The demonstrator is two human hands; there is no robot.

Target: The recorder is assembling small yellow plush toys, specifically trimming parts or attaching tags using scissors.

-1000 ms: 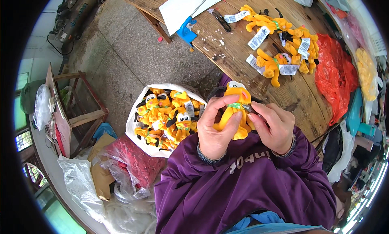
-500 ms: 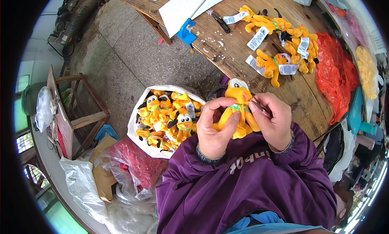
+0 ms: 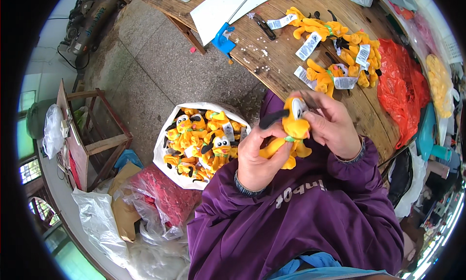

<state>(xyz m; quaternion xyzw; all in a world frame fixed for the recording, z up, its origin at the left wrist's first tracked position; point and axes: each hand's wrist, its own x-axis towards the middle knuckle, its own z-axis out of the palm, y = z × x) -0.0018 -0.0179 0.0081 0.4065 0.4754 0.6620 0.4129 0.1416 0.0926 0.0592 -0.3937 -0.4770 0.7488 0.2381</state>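
Observation:
My left hand (image 3: 262, 156) is closed round the body of a yellow plush dog (image 3: 291, 127) with a green collar, white eye patches and a dark ear flopping over to the left. At the right side of its head, the fingers of my right hand (image 3: 332, 124) are bent and pressed together, with the thumb near its face. Whether a thin tool is also in that hand is hidden by the fingers. To the left, a white sack (image 3: 162, 156) holds several more plush dogs (image 3: 221, 146) like this one.
On the wooden table (image 3: 359, 117) lie several tagged plush dogs (image 3: 323, 76), a black-handled tool (image 3: 264, 27) and a blue-ended rod (image 3: 224, 40). A red plastic bag (image 3: 400, 90) sits at the right edge. Clear bags with red material (image 3: 162, 195) and a wooden frame (image 3: 109, 144) stand left.
The plush dog has turned so its face points right, and its head sits a little further right. My right hand has shifted up to its head; the thin dark tool seen earlier no longer shows clearly.

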